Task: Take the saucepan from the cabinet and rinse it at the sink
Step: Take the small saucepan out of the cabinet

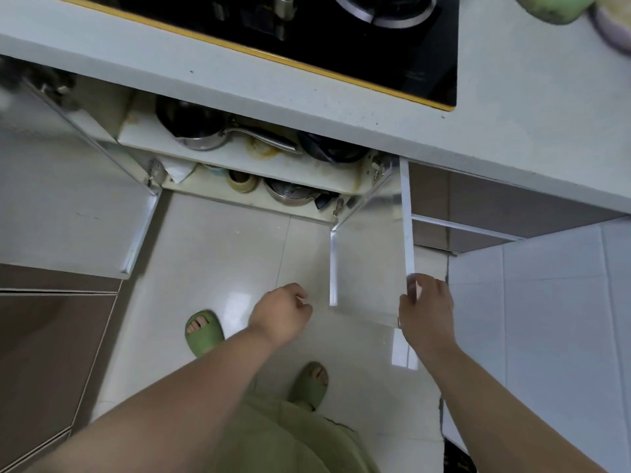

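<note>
The cabinet under the hob stands with both doors swung open. On its upper shelf [239, 158] lies a steel saucepan [194, 126] with a long handle pointing right. A dark pot [329, 150] sits beside it. My right hand [425, 310] grips the outer edge of the right cabinet door [368, 254]. My left hand [280, 314] hangs in front of the cabinet with its fingers loosely curled and nothing in it. The sink is out of view.
A steel lidded pot [290, 194] and a small cup [242, 182] sit on the lower shelf. The left door [68, 206] juts out at the left. A black gas hob [307, 32] lies in the white countertop [512, 114]. My feet in green slippers stand on the glossy tiled floor [222, 254].
</note>
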